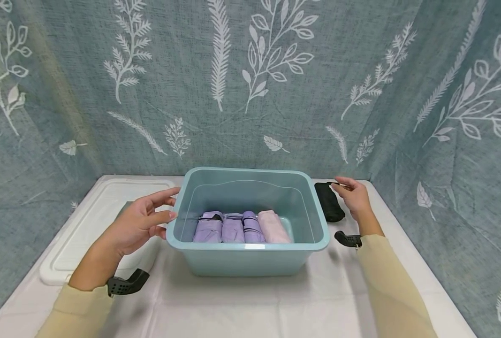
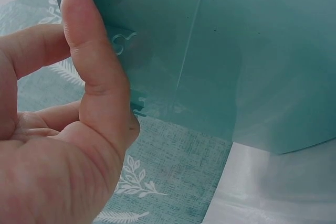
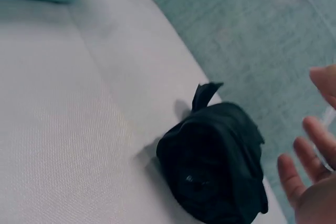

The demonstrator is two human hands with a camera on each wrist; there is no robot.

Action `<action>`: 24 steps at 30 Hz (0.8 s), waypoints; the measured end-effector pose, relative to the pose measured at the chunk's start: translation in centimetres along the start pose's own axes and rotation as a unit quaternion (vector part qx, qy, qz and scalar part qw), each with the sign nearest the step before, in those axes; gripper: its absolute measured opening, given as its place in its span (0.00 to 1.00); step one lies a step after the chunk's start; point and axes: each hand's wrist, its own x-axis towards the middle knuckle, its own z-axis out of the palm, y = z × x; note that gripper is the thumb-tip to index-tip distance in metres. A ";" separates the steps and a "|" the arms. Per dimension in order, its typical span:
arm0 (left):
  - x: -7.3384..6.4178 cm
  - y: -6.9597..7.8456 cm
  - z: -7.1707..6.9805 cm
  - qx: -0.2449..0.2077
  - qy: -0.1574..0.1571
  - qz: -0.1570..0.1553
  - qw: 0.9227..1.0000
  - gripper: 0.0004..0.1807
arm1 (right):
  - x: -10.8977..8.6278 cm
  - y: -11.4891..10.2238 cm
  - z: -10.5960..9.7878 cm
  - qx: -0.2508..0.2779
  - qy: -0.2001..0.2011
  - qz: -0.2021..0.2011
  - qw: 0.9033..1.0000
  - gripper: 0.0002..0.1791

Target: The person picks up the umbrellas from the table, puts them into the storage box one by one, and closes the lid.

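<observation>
So the biggest thing here is the leafy blue-green fabric point(image 1: 183, 61) hanging behind and on both sides, then one table with a white cloth point(image 1: 250, 305). Sitting on that is one light blue bin point(image 1: 250, 260), and left of it there's one white lid-like panel point(image 1: 64, 249) with a greyish thing point(image 1: 147, 258) on it, mostly hidden by the arm. Two hands total: the left hand point(image 1: 142, 218) has its fingers spread with the tips at the bin's left rim, and the right hand point(image 1: 353, 197) is loosely spread too, pinching nothing, just beside one black pouch point(image 1: 330, 204). That pouch lies on the cloth to the right of the bin, a small strap at its far end. Inside the bin I count four bundles side by side: three lavender bundles point(image 1: 232, 228) plus one pale pink bundle point(image 1: 273, 227) at the right end. Smallest are two black wrist pieces point(image 1: 128, 282), one per arm.
</observation>
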 end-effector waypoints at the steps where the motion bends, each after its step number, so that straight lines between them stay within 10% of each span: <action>1: 0.0 0.0 0.0 0.001 -0.001 0.000 1.000 0.38 | 0.2 0.2 0.0 0.000 -0.006 0.010 1.000 0.27; 24: 0.1 -0.3 -0.3 -0.002 -0.001 0.000 1.000 0.39 | 1.1 1.9 0.4 -0.046 -0.075 0.079 0.993 0.31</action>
